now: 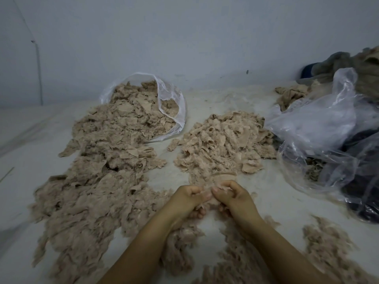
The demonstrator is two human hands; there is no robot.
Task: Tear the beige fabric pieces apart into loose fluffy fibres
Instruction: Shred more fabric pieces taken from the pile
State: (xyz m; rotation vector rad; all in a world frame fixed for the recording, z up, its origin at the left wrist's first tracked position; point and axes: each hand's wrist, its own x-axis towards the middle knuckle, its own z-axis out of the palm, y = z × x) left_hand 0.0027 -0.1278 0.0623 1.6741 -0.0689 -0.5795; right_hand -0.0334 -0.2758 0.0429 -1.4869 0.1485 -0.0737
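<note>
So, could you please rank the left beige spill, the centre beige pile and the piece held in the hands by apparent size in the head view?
1. Left beige spill, running out of the clear bag.
2. Centre beige pile.
3. Piece pinched between left hand and right hand, smallest despite being nearest the camera.

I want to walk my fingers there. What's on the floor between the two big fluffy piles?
Head view: between the large pile spilling from the clear bag and the smaller pile runs bare white floor, with one stray beige scrap.

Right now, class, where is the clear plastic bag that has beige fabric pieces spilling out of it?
In the head view, the clear plastic bag lies at upper centre-left near the wall, its fabric spilling leftward, with the smaller fabric pile just right of it.
</note>
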